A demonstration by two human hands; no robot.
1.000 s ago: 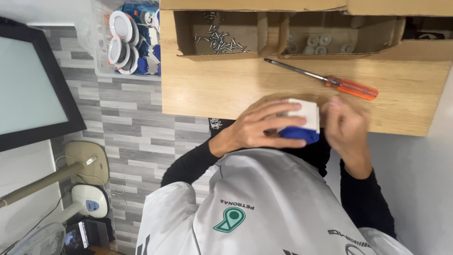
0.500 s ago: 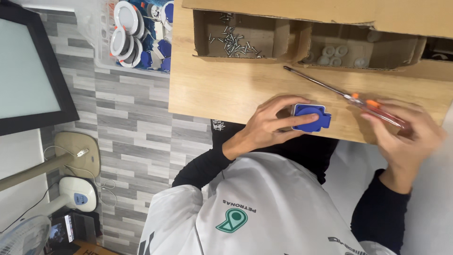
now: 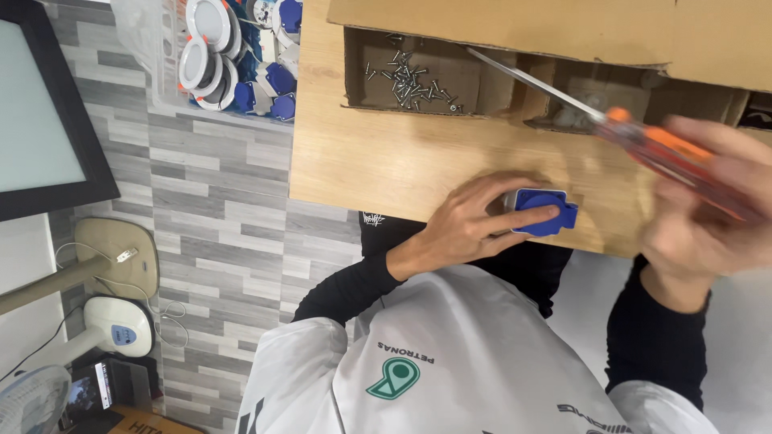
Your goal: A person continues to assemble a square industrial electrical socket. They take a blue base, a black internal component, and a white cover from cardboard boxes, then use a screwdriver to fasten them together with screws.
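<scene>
My left hand (image 3: 470, 223) presses a blue plastic socket part (image 3: 549, 210) down on the wooden table (image 3: 378, 165), fingers wrapped over its near side. My right hand (image 3: 712, 213), blurred, grips a screwdriver (image 3: 655, 145) by its orange handle. The metal shaft slants up and left over a cardboard box (image 3: 563, 28), its tip above the open compartments. The screwdriver is clear of the blue part.
The box's left compartment holds several loose screws (image 3: 410, 76); another holds small pale parts. A clear plastic tub (image 3: 233, 56) of white and blue socket pieces stands left of the table. A dark-framed monitor (image 3: 40, 112) and a desk-lamp base are at far left.
My right hand has taken the screwdriver off the table and lifted it toward the right. The white cover seen a second ago is gone. My left hand stays on the blue part.
</scene>
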